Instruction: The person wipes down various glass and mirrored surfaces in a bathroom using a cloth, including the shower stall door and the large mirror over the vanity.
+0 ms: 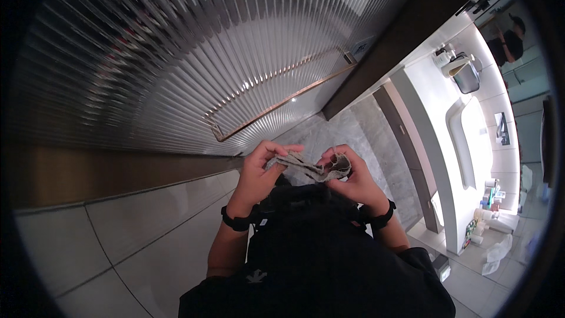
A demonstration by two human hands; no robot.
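A crumpled grey-beige cloth (304,168) with darker patches and a frayed edge stretches between my two hands, in front of my chest. My left hand (260,170) pinches one end of it between thumb and fingers. At the other end, my right hand (353,176) grips a bunched, curled part, with loose threads showing around the fold. Both wrists wear black bands. The cloth hides some of my right fingers.
Ahead stands a ribbed glass door (247,53) with a long metal handle bar (287,102). On the right, a white vanity counter (423,110) carries a sink basin (457,141), pump bottles (457,66) and several toiletries. A tiled wall (145,225) is close on my left.
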